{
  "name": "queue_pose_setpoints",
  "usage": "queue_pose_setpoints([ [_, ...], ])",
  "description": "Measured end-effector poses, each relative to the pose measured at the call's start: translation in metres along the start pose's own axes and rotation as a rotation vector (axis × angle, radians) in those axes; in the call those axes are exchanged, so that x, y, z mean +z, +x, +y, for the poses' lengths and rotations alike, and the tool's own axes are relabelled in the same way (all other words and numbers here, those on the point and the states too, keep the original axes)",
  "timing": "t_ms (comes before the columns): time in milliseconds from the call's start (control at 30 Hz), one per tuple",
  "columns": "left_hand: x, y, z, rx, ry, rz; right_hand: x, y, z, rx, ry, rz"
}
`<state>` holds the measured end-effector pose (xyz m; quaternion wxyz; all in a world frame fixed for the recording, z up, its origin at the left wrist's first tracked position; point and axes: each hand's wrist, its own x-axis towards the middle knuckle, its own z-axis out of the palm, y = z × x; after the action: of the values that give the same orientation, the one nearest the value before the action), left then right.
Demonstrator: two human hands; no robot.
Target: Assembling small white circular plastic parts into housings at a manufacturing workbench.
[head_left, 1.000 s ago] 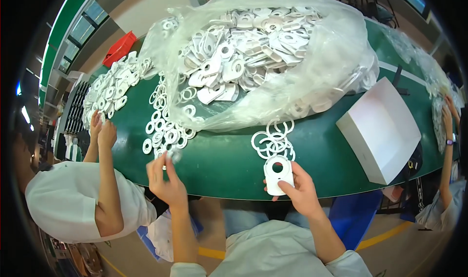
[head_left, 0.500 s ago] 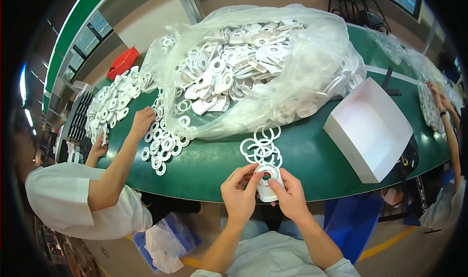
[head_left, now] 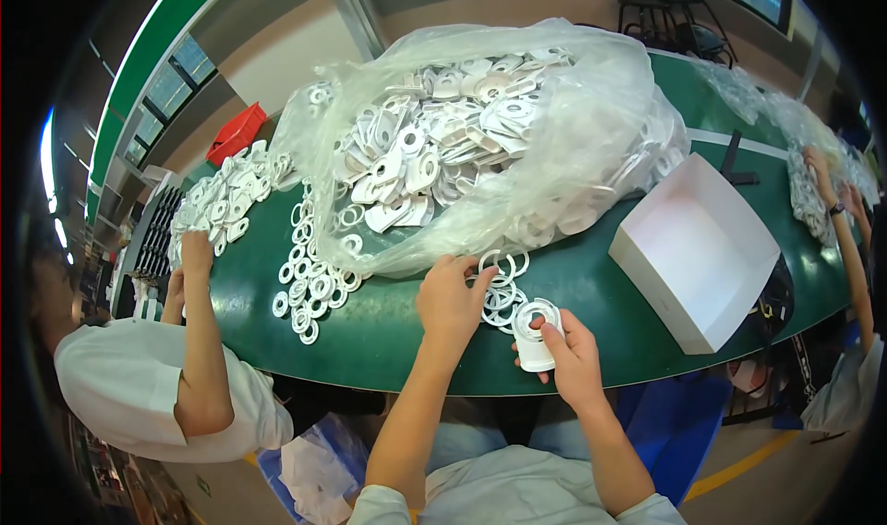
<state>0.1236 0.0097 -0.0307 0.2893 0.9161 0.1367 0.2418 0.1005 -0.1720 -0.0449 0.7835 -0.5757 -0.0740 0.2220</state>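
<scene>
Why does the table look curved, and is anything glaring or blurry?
All in the head view: the wide lens likely bends the table; lamps at far left glare white; the plastic bag shines palely; the right hand looks fairly sharp.

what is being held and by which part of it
The right hand holds a white ring-ended plate by its right side, thumb on top, fingers beneath. Whether the left hand, at the loose white rings, grips one cannot be told.
</scene>
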Motion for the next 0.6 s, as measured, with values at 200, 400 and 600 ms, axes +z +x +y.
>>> queue_pose_setpoints([
  [200, -0.011, 0.001, 0.006, -0.164, -0.576, 0.028, 0.001, 0.001, -0.005, -0.013, 0.065, -0.015],
  [400, -0.027, -0.036, 0.041, -0.466, -0.993, -0.116, -0.004, 0.007, 0.001, -0.021, 0.105, -0.038],
  [600, -0.013, -0.062, 0.055, -0.529, -0.967, -0.071, -0.005, 0.004, 0.005, -0.078, 0.166, -0.036],
])
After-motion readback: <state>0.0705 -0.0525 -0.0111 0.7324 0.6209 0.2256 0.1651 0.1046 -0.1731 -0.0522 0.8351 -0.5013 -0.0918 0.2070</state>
